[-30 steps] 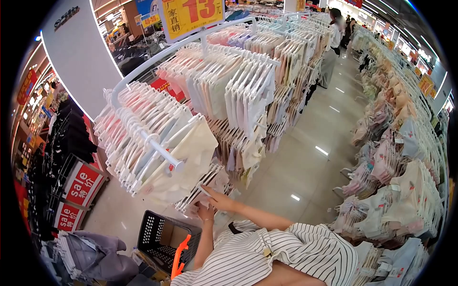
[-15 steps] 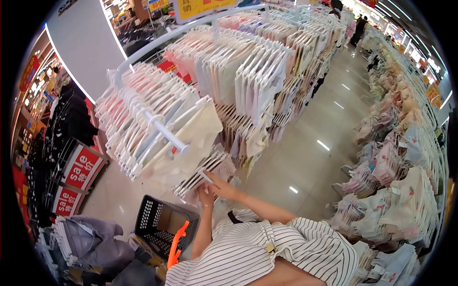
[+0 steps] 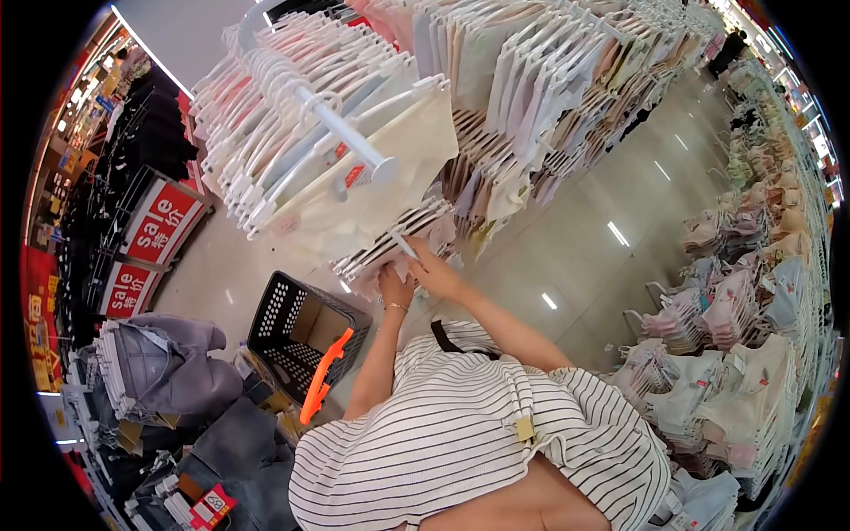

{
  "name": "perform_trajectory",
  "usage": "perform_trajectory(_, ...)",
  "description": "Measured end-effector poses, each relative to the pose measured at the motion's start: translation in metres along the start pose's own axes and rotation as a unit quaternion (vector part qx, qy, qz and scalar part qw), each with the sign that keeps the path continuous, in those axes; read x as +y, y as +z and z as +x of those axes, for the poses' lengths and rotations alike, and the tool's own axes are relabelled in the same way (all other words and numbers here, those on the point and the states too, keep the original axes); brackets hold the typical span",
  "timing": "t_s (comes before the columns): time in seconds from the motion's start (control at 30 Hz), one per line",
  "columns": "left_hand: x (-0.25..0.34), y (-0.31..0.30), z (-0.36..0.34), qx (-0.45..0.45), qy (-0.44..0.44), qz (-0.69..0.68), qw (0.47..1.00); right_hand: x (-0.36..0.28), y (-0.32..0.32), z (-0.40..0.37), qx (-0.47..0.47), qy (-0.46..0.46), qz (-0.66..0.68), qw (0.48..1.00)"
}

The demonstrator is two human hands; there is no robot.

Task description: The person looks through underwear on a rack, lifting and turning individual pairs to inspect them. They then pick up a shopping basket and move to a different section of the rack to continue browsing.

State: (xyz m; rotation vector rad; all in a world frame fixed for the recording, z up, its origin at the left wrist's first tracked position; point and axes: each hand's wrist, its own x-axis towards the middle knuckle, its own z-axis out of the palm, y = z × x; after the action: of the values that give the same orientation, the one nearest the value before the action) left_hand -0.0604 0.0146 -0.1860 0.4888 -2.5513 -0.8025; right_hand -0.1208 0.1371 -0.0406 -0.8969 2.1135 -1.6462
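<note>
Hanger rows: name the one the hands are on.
The lowest row, beneath the cream garment; left hand and right hand both touch it, higher rows hang free.

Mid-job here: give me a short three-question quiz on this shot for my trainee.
1. True or false: the black basket hangs from the left hand.
2. The right hand is at: A) the lower row of hangers; B) a red sale sign; C) the folded jeans.
3. Fill in: the basket's handle is ___.
Key: 1 false, the basket sits apart from both hands; 2 A; 3 orange.
</note>
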Motion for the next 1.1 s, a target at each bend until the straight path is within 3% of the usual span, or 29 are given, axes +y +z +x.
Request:
perform_trajectory(0.13,-0.039,0.028,-0.023,-0.250,-0.062,0.026,0.966,0.020,0.007,0.002,-0.006,0.003,0.005,1.000)
perform_trajectory(0.2,-0.052,0.041,-0.034,-0.318,-0.088,0.038,0.943,0.023,0.007,0.003,-0.015,0.017,0.005,1.000)
perform_trajectory(0.4,-0.060,0.041,-0.045,-0.421,-0.082,0.070,0.901,0.009,-0.001,-0.001,-0.059,0.081,0.014,0.995)
perform_trajectory(0.43,-0.066,0.045,-0.047,-0.434,-0.086,0.060,0.895,0.010,0.000,-0.001,-0.046,0.054,0.000,0.998)
perform_trajectory(0.5,-0.090,0.070,-0.058,-0.400,-0.049,0.106,0.909,0.018,0.004,-0.001,-0.020,0.001,-0.027,0.999)
perform_trajectory(0.57,-0.109,0.089,-0.069,-0.375,-0.024,0.145,0.915,0.012,0.000,0.000,-0.049,0.042,-0.030,0.997)
perform_trajectory(0.73,-0.098,0.092,-0.075,-0.420,-0.008,0.122,0.899,0.014,0.002,0.002,-0.037,0.024,-0.034,0.998)
perform_trajectory(0.93,-0.037,0.071,-0.047,-0.484,-0.048,-0.101,0.868,0.005,-0.006,0.004,-0.091,0.085,-0.035,0.992)
perform_trajectory(1.03,0.006,0.061,-0.035,-0.346,-0.037,-0.292,0.891,0.013,-0.002,0.001,-0.061,0.037,-0.040,0.997)
perform_trajectory(1.1,0.027,0.053,-0.022,-0.302,-0.020,-0.342,0.889,0.021,0.004,0.000,-0.016,-0.007,-0.051,0.999)
